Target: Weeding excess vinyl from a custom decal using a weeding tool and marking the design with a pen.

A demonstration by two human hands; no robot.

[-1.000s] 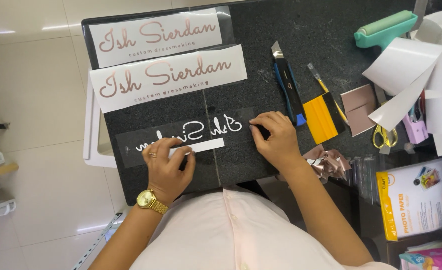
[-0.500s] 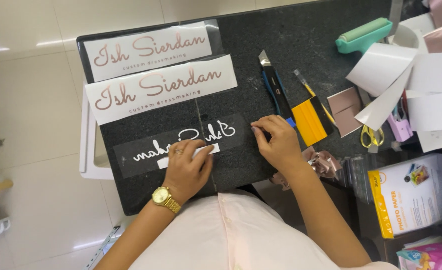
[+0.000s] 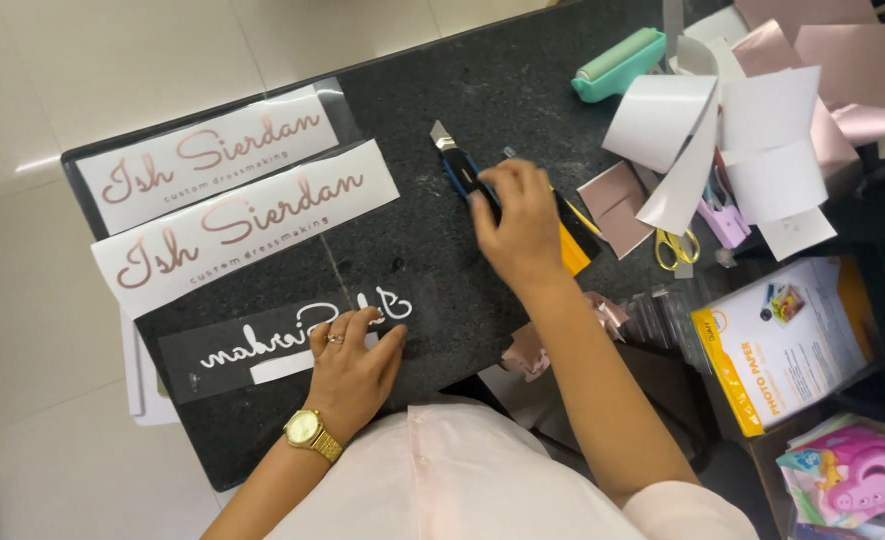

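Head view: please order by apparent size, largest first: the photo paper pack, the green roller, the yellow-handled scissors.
1. Photo paper pack, clearly the largest.
2. Green roller.
3. Yellow-handled scissors, though papers hide the blades, so their whole size is unsure.

The left hand [image 3: 352, 365] presses flat on a dark decal strip [image 3: 262, 352] with white script on the black desk [image 3: 442, 260]. The right hand [image 3: 517, 225] touches a blue utility knife [image 3: 457, 160]. 2 white lettered strips [image 3: 242, 225] lie beyond.
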